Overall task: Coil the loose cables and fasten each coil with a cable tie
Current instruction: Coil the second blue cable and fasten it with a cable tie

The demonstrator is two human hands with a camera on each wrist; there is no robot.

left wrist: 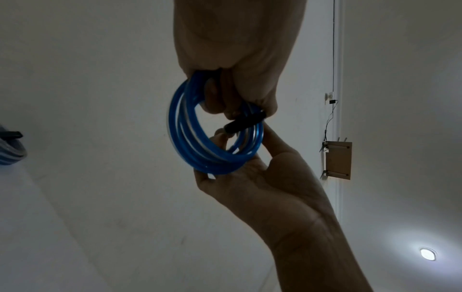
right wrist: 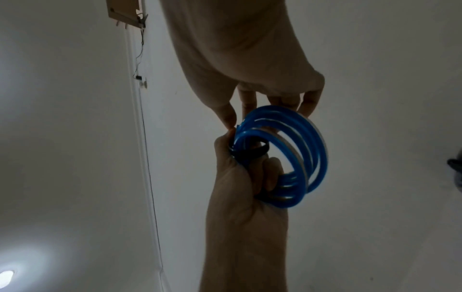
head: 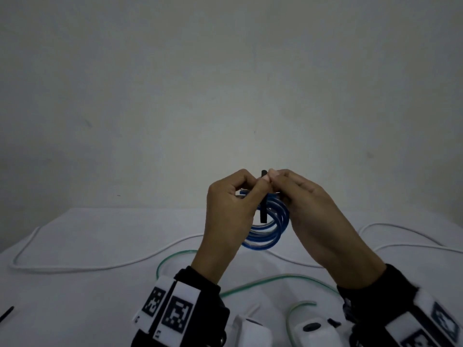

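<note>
Head view: cable tie [head: 263, 196] upright across blue coil [head: 268, 230]

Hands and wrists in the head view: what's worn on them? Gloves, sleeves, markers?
No gloves: left hand and right hand are bare. Both wrists have black cuffs or sleeves. On each sits a band of white panels printed with black square fiducial-style markers; the right one is blurred. White rounded camera housings with dark lenses sit by the wrists at the bottom edge. No rings or watch visible.
</note>
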